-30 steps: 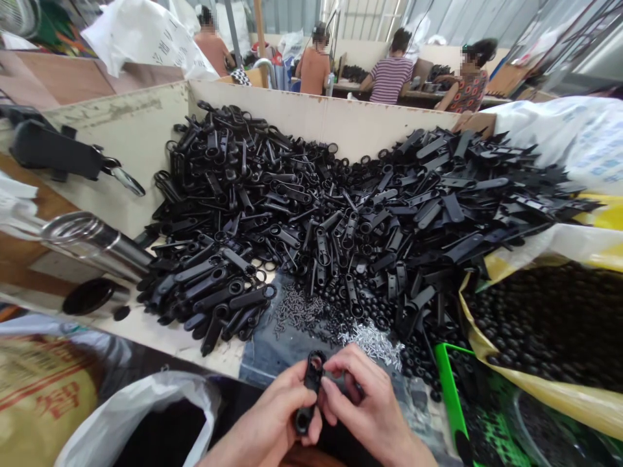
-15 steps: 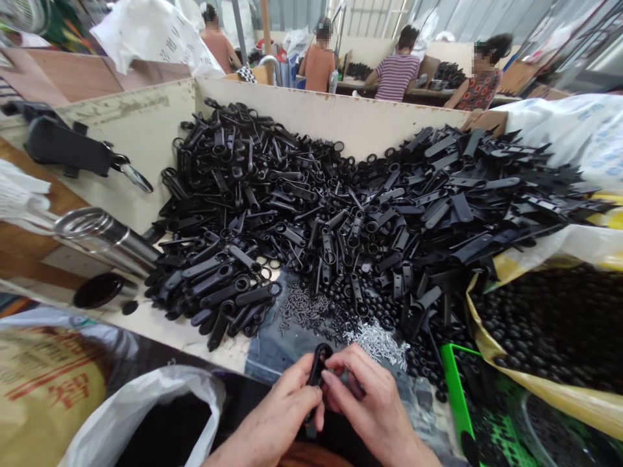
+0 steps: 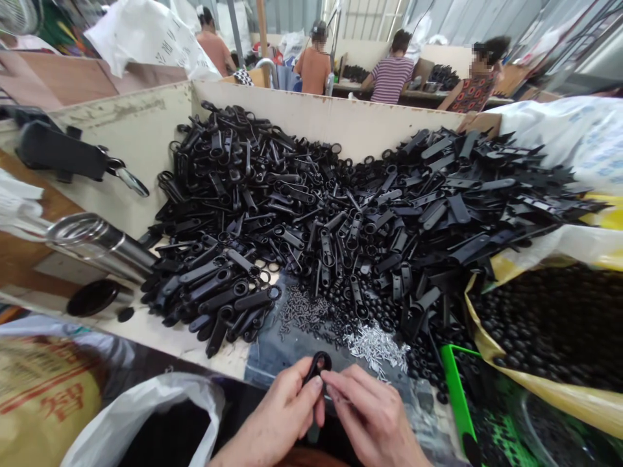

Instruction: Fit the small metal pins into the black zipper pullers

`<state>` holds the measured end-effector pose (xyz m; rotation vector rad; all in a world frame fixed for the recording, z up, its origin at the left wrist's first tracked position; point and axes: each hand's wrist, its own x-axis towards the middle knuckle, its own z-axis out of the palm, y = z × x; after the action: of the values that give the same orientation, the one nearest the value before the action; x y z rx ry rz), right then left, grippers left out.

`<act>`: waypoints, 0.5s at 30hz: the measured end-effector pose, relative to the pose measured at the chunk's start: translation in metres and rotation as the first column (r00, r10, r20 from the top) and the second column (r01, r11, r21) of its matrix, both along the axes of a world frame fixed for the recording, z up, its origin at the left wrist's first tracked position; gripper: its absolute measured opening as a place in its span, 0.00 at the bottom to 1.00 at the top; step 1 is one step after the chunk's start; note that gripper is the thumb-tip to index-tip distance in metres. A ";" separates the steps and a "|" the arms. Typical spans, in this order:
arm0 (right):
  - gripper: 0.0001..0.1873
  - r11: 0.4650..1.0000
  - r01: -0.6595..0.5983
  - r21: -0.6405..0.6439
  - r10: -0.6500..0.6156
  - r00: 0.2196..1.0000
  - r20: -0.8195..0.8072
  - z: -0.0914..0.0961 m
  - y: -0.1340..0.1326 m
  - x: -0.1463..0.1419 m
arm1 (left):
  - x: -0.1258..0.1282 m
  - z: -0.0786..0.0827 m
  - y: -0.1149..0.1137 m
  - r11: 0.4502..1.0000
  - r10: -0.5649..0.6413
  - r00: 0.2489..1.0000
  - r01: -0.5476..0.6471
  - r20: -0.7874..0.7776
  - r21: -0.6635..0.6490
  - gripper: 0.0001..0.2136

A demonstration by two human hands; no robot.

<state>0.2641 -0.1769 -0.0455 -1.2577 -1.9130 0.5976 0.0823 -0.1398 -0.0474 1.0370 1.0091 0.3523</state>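
Note:
My left hand (image 3: 287, 405) is wrapped round a black plastic handle part (image 3: 320, 360) whose ringed end sticks up past the thumb. Close against that part, the fingers of my right hand (image 3: 372, 408) are pinched together; what they hold, if anything, is too small to make out. Just beyond the hands lie a heap of small silver pins (image 3: 377, 347) and a patch of small dark screws (image 3: 304, 310). Similar black parts (image 3: 228, 288) are stacked at the left, and a large heap of loose black parts (image 3: 292, 188) rises behind.
At right stand a green basket (image 3: 452, 379) and a yellow-edged bag of black balls (image 3: 549, 318). A white sack (image 3: 209, 402) is at lower left, a steel cup (image 3: 104, 243) above it. Low boards (image 3: 292, 110) wall the table. Several people sit working beyond.
My right hand has shifted slightly, its fingers now straighter and lower against the black part. The left hand keeps its hold. The whole view has moved a little.

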 end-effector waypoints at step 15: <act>0.19 0.997 0.064 0.054 -0.072 0.984 0.164 0.002 -0.012 0.009 | 0.004 0.006 0.001 0.981 0.148 0.984 -0.133 0.102 -0.138 0.25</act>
<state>0.2727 -0.1887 -0.0436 -1.3717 -1.9985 0.4196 0.0859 -0.1384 -0.0416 0.8211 0.9933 0.4491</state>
